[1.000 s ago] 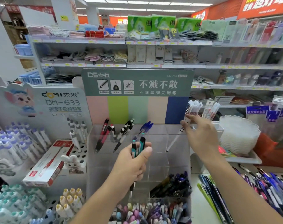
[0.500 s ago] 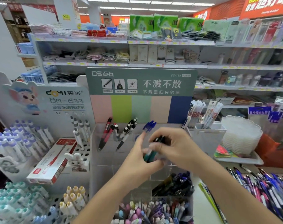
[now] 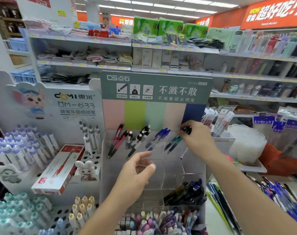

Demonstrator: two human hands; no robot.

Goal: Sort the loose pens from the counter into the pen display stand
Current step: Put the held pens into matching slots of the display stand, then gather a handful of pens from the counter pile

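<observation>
Head view: right hand (image 3: 197, 138) pinching teal pens (image 3: 175, 141) at top-row compartment of clear pen display stand (image 3: 193, 168).
Left hand (image 3: 136, 175) empty, fingers loosely spread, in front of middle compartments. Red, black and blue pens (image 3: 158, 136) leaning in neighbouring slots; loose pens (image 3: 278, 197) heaped on counter at right; boxed red pens (image 3: 59, 168) left.

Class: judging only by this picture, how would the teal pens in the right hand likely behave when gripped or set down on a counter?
The teal pens look stiff and thin, so probably light. Round barrels would likely roll if laid flat. The right hand pinches them by their tops, so their smooth plastic might slip.
</observation>
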